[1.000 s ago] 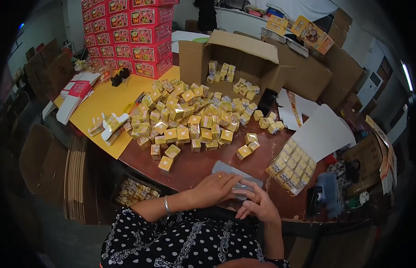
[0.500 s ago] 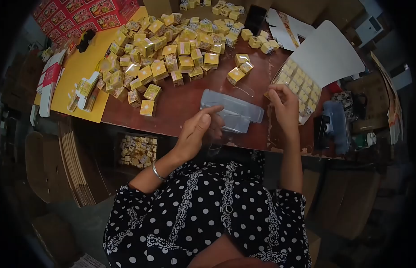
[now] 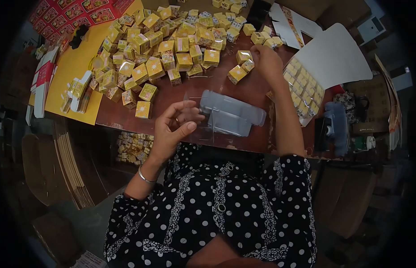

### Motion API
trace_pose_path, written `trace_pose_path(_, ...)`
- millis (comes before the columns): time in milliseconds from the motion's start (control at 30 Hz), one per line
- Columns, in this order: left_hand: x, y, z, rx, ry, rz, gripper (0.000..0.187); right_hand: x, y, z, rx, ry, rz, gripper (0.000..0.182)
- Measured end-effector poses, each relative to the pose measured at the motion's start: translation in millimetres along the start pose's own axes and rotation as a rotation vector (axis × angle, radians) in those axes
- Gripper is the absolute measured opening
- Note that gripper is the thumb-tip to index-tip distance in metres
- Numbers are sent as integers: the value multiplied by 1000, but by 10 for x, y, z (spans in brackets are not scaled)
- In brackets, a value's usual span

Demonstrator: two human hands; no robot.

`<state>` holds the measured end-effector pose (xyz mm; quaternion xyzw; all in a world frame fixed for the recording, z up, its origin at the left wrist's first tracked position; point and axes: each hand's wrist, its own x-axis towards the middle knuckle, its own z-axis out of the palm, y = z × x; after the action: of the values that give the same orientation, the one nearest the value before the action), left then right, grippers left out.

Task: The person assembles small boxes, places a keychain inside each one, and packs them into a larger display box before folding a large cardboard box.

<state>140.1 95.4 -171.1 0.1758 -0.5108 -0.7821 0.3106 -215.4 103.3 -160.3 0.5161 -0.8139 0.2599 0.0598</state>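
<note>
My left hand (image 3: pixel 174 127) is curled, thumb apart from the fingers, around a thin clear plastic box (image 3: pixel 207 121) whose edges are faint. Under and beside it, flat clear plastic sleeves (image 3: pixel 230 115) lie stacked on the table. My right hand (image 3: pixel 268 64) reaches across the table to small yellow-and-white cubes (image 3: pixel 273 42); its fingertips are partly hidden, so a grip cannot be made out. Just left of that hand sit a few yellow printed boxes (image 3: pixel 237 74). Beside my right forearm lies a tray of wrapped yellow cubes (image 3: pixel 302 87) with a white flap.
A large heap of yellow boxes (image 3: pixel 154 67) covers the table's back left. A yellow sheet (image 3: pixel 89 107) lies at the left edge, with a red printed carton (image 3: pixel 78 20) behind. Below the table is a bin of small cubes (image 3: pixel 134 147). A dark phone-like object (image 3: pixel 259 13) stands at the back.
My right hand has moved from the tray's edge up and away to the small loose cubes. My left hand has shifted left, its fingers more curled. The view has shifted slightly.
</note>
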Motion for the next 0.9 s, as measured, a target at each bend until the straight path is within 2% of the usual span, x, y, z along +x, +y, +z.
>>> trace_pose_path(67,-17,9,-25,4,17,5,52,178,-4,-116,-120,-275,86,21)
trace_pose_path(100,-20,17,-35,-9,39,5,53,183,-27,-108,-121,-281,82,21)
trace_pose_path(167,-32,23,-67,-30,67,1,53,125,-74,-94,38,-510,-181,26)
trace_pose_path(200,-31,24,-95,-29,80,-7,54,19,-111,-79,35,-519,-183,26)
trace_pose_path(267,-35,3,-129,-38,108,-20,55,-244,-165,9,32,-386,-424,37)
trace_pose_path(300,-28,-1,-149,-44,106,-24,55,-260,-116,111,34,-398,-423,37)
trace_pose_path(367,-41,16,-161,-47,100,-32,56,-242,17,267,-140,-488,-390,53)
trace_pose_path(400,-42,32,-153,-44,99,-35,56,-258,19,237,-142,-489,-389,53)
trace_pose_path(467,-39,52,-144,-44,100,-31,56,-304,5,157,-14,-361,-340,60)
trace_pose_path(500,-44,56,-140,-40,104,-10,55,-325,-72,46,-17,-362,-345,60)
trace_pose_path(567,-53,58,-131,-39,108,11,55,-386,-273,-270,334,-464,-40,56)
trace_pose_path(600,-53,61,-131,-30,108,3,55,-439,-274,-348,332,-462,-36,56)
trace_pose_path(667,-43,52,-102,-21,92,-10,55,-568,-229,-516,705,-518,61,53)
trace_pose_path(700,-38,39,-77,-35,76,-3,54,-642,-284,-621,702,-507,71,53)
trace_pose_path(767,-28,26,-14,-52,44,-1,54,-771,-414,-805,1113,-410,40,58)
trace_pose_path(800,-31,31,23,-47,23,-1,53,-835,-397,-852,1107,-396,49,58)
trace_pose_path(867,-37,30,91,-44,-15,-9,53,-967,-351,-951,1182,-367,46,74)
trace_pose_path(900,-42,24,122,-42,-24,-10,53,-1034,-314,-993,1177,-351,56,74)
